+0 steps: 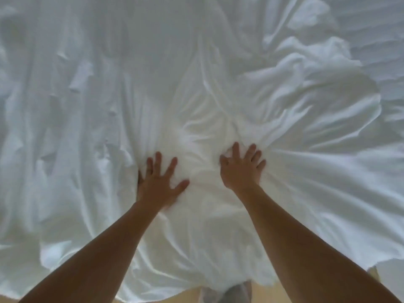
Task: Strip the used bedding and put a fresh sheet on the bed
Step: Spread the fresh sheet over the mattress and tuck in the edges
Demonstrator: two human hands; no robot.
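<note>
Forearms (98, 248) at bottom centre; left hand (157, 182) presses sheet (196, 84), fingers spread; right hand (240, 169) too, pinch unclear, prob. gathering used bedding

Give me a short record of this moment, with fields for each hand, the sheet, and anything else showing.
left hand: fingers spread, pressing down on the sheet
right hand: fingers spread, also pressing on the sheet, beside the left hand without touching it
sheet state: white and wrinkled, with creases fanning out from both hands
bunched part: loose folds piled at the upper right
uncovered part: a ribbed surface shows past the folds, top right
</note>
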